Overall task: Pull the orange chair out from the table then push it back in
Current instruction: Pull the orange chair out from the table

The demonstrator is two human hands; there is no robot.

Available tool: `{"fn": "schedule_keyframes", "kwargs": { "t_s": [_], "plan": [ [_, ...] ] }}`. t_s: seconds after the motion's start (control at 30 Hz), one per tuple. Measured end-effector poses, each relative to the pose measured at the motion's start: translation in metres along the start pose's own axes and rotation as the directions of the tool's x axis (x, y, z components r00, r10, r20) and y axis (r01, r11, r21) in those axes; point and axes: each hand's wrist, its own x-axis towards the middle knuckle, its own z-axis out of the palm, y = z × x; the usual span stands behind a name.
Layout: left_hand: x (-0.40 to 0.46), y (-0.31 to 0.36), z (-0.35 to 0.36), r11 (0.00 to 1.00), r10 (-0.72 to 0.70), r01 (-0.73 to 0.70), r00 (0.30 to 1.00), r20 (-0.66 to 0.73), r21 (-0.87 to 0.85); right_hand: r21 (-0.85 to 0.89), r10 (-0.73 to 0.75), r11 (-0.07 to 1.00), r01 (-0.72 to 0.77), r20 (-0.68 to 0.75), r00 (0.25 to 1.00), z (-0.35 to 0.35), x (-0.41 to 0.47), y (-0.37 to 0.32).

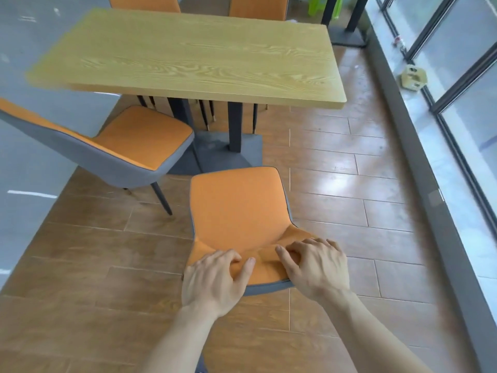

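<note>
An orange chair [238, 208] with a grey shell stands on the wooden floor, its seat fully clear of the light wood table [193, 55] and facing it. My left hand [215, 281] grips the top of the chair's backrest on the left side, fingers curled over the orange front. Beside it, my right hand [317, 265] holds the same top edge on the right. The chair's legs are hidden under the seat.
A second orange chair [126, 141] stands angled at the table's left. Two more orange chairs [145, 1] sit at the far side. The table's dark base [231, 154] lies just ahead of my chair. A glass wall with a low ledge [435, 146] runs along the right.
</note>
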Motion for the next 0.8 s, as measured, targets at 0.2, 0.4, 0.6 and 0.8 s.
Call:
{"fn": "schedule_keyframes", "kwargs": {
  "t_s": [0.2, 0.4, 0.6, 0.8],
  "plan": [
    [0.020, -0.004, -0.005, 0.999, 0.053, -0.053, 0.998, -0.033, 0.002, 0.037, 0.024, 0.999, -0.023, -0.043, 0.999, 0.002, 0.015, -0.004],
    [0.076, -0.016, -0.015, 0.996, 0.091, -0.090, 0.994, -0.068, 0.008, 0.073, 0.073, 0.995, -0.068, -0.071, 0.995, -0.005, 0.056, -0.018],
    [0.129, -0.028, -0.024, 0.995, 0.102, -0.102, 0.991, -0.084, -0.006, 0.088, 0.105, 0.991, -0.097, -0.084, 0.991, -0.010, 0.103, -0.031],
    [0.189, -0.042, -0.039, 0.990, 0.140, -0.141, 0.985, -0.099, -0.006, 0.093, 0.147, 0.986, -0.138, -0.106, 0.983, -0.016, 0.155, -0.048]
  ]
}}
